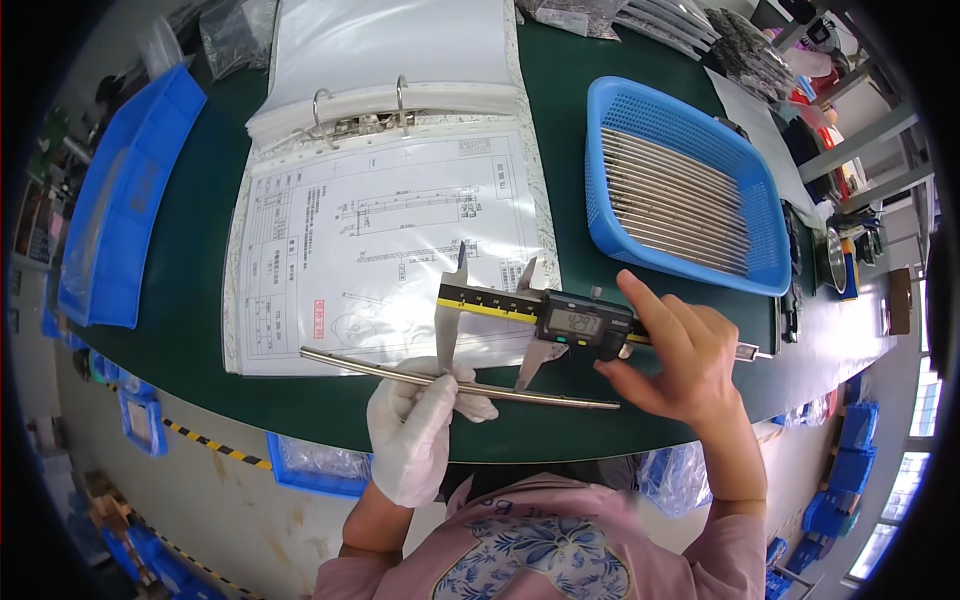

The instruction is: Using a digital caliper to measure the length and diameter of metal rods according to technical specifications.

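My left hand (412,432), in a white glove, pinches a thin metal rod (545,399) near its middle. The rod slants down to the right across the front of the table. Bare, my right hand (690,350) grips a digital caliper (575,322) by its body, thumb below and index finger above. The caliper's long jaws are spread apart and point down at the rod: one tip is by my gloved fingers, the other by the rod farther right. Whether the jaws press on the rod I cannot tell. Behind them lies an open ring binder (290,220) with a technical drawing in a clear sleeve.
On the right, a blue perforated basket (690,105) holds several similar rods in a row. A blue divided tray (125,200) stands at the left of the green table (200,350). Bagged parts (670,25) lie at the back. Below the table edge is a blue bin (318,465).
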Action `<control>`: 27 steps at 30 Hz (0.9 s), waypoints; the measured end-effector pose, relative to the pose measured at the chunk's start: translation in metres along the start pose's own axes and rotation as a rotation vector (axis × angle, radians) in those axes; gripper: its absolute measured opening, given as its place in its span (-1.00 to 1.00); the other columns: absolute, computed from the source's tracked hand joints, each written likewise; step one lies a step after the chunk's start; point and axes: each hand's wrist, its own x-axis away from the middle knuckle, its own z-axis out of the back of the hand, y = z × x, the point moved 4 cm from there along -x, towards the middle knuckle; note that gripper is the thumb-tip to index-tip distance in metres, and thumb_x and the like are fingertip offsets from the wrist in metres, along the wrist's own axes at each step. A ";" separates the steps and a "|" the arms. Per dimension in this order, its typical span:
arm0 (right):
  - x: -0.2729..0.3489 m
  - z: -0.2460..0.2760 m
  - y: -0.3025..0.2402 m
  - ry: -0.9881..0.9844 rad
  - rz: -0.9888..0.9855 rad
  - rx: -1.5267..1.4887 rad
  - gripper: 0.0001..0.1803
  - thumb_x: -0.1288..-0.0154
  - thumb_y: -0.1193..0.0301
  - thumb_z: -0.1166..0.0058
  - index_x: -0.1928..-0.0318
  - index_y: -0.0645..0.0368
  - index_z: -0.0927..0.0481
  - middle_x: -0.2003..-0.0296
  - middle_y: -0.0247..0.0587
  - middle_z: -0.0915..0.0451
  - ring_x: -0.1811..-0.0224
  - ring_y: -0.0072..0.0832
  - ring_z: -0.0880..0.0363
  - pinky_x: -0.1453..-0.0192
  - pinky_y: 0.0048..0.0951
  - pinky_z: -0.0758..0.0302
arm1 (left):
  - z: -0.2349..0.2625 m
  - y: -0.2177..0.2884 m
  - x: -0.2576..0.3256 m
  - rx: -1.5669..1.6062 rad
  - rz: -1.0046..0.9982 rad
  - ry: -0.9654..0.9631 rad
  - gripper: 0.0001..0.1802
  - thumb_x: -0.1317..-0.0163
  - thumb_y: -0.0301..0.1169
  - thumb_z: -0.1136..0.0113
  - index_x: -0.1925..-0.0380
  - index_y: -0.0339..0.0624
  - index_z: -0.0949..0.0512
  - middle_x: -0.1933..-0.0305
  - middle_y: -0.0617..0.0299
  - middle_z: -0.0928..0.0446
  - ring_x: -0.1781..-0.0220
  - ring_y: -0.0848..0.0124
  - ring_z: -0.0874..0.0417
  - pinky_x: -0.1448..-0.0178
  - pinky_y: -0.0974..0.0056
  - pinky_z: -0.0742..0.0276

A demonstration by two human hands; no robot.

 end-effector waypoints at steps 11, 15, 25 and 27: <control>-0.003 0.001 -0.003 0.023 -0.018 -0.081 -0.36 0.29 0.33 -0.20 0.04 0.28 -0.51 0.66 -0.33 -0.33 0.73 -0.43 -0.29 0.65 -0.46 -0.23 | -0.002 0.002 0.001 -0.125 0.049 -0.010 -0.78 -0.28 -0.46 0.11 0.26 -0.46 -0.42 0.44 0.01 -0.53 0.45 0.29 -0.60 0.30 0.26 -0.51; -0.003 -0.001 -0.002 0.035 -0.004 -0.058 -0.44 0.27 0.33 -0.20 0.12 0.28 -0.53 0.67 -0.32 -0.33 0.73 -0.42 -0.29 0.65 -0.45 -0.21 | -0.001 0.001 0.001 -0.103 0.064 -0.014 -0.78 -0.27 -0.46 0.08 0.26 -0.46 -0.43 0.46 0.00 -0.54 0.43 0.28 -0.61 0.29 0.29 -0.51; 0.000 0.001 -0.001 -0.055 0.009 0.015 -0.51 0.00 0.18 -0.16 0.10 0.25 -0.51 0.60 -0.29 -0.37 0.66 -0.39 -0.34 0.59 -0.42 -0.24 | -0.001 0.002 0.001 -0.099 0.085 -0.022 -0.79 -0.27 -0.46 0.08 0.25 -0.44 -0.44 0.49 0.00 -0.56 0.42 0.29 -0.62 0.28 0.32 -0.50; 0.001 -0.001 -0.001 -0.051 0.002 0.008 -0.50 0.00 0.17 -0.16 0.08 0.25 -0.51 0.59 -0.29 -0.37 0.66 -0.39 -0.34 0.59 -0.42 -0.25 | -0.001 0.002 0.001 -0.100 0.082 -0.025 -0.79 -0.27 -0.47 0.08 0.25 -0.44 -0.45 0.48 0.00 -0.56 0.42 0.29 -0.62 0.28 0.33 -0.50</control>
